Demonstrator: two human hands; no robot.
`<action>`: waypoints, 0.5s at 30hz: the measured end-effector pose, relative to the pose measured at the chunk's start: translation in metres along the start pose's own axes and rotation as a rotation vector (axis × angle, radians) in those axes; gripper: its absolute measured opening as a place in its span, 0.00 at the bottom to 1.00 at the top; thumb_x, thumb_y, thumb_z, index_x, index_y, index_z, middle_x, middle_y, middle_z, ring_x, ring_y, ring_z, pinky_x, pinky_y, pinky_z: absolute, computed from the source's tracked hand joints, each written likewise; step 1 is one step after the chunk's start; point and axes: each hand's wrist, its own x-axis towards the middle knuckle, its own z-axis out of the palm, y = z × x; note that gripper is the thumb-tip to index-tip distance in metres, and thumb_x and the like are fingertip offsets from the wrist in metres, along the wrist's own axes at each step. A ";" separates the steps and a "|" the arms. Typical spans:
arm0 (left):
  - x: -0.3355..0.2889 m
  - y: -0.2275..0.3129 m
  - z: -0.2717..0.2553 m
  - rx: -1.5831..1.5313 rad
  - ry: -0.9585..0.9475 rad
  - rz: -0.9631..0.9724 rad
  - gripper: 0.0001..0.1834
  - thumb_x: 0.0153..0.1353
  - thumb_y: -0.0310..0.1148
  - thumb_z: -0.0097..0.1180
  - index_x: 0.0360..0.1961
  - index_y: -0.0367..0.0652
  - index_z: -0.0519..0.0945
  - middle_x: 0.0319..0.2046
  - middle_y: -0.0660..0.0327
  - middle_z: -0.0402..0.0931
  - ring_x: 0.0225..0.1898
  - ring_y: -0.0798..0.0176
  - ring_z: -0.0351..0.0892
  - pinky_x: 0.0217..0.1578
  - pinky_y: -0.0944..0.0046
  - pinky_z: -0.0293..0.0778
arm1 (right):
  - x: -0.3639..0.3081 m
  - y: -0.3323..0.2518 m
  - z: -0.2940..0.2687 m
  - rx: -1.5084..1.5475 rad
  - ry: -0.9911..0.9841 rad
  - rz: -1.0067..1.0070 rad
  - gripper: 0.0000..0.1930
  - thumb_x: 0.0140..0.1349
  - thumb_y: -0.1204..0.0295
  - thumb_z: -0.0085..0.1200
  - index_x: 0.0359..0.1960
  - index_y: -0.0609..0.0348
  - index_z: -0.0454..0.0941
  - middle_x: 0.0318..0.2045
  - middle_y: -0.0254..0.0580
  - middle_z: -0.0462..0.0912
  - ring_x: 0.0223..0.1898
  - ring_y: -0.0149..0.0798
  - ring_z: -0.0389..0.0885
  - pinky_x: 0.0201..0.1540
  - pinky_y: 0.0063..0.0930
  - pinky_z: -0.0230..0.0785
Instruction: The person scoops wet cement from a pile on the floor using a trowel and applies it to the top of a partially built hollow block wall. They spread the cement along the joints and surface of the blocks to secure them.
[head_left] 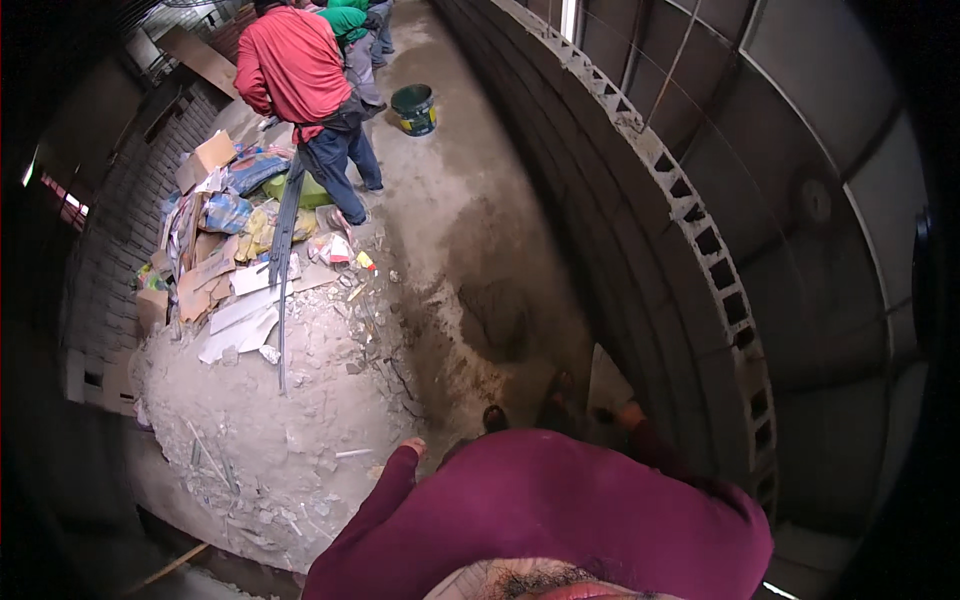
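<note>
My left hand point(415, 447) hangs low at my side, beside the grey rubble heap point(290, 430). It is small in the view, and its finger pose is unclear. On my other side my right hand point(630, 415) is in shadow by the dark block wall point(600, 190), its fingers seemingly curled. Right at that hand is a flat, pale grey panel point(609, 378) with a pointed top. What the fingers hold is too dark to make out. Dark shoes point(495, 418) show on the floor in front of my body.
Ahead to the left, a person in a red shirt point(295, 70) bends beside piled cardboard and bags point(215, 250); others stand beyond. Long dark strips point(285, 235) cross the pile. A dark green bucket point(414, 110) stands on the concrete floor. Hollow blocks point(715, 240) top the right wall.
</note>
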 end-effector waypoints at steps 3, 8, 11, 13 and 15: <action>0.000 0.003 -0.001 0.003 -0.050 -0.001 0.12 0.45 0.33 0.59 0.33 0.45 0.79 0.26 0.59 0.79 0.27 0.64 0.77 0.32 0.62 0.73 | 0.004 0.016 0.012 0.056 0.034 -0.058 0.20 0.61 0.53 0.45 0.43 0.55 0.74 0.26 0.49 0.79 0.26 0.50 0.78 0.30 0.42 0.71; -0.015 0.021 -0.017 0.033 0.056 -0.087 0.13 0.44 0.33 0.60 0.34 0.45 0.80 0.26 0.58 0.79 0.27 0.65 0.77 0.32 0.63 0.73 | 0.008 -0.016 -0.014 0.867 -0.014 0.624 0.31 0.52 0.49 0.55 0.46 0.67 0.71 0.30 0.53 0.80 0.32 0.48 0.80 0.35 0.38 0.72; -0.028 0.067 -0.016 0.182 -0.037 -0.075 0.07 0.48 0.27 0.57 0.29 0.36 0.75 0.22 0.59 0.76 0.21 0.65 0.74 0.22 0.64 0.71 | 0.006 -0.006 -0.026 0.957 -0.056 0.639 0.36 0.49 0.44 0.55 0.44 0.71 0.73 0.38 0.55 0.78 0.39 0.48 0.78 0.41 0.39 0.69; -0.030 0.076 -0.012 0.186 0.008 0.001 0.08 0.48 0.27 0.57 0.30 0.36 0.76 0.21 0.59 0.76 0.22 0.65 0.74 0.22 0.64 0.71 | 0.001 -0.010 -0.048 1.001 -0.054 0.649 0.38 0.48 0.42 0.56 0.44 0.72 0.73 0.43 0.55 0.77 0.43 0.48 0.76 0.44 0.39 0.67; -0.017 0.081 -0.012 0.292 0.073 0.090 0.08 0.47 0.28 0.57 0.30 0.37 0.76 0.21 0.59 0.76 0.22 0.65 0.75 0.23 0.64 0.71 | -0.001 -0.012 -0.078 1.016 -0.029 0.707 0.39 0.47 0.43 0.58 0.45 0.73 0.72 0.45 0.54 0.77 0.45 0.48 0.76 0.45 0.39 0.68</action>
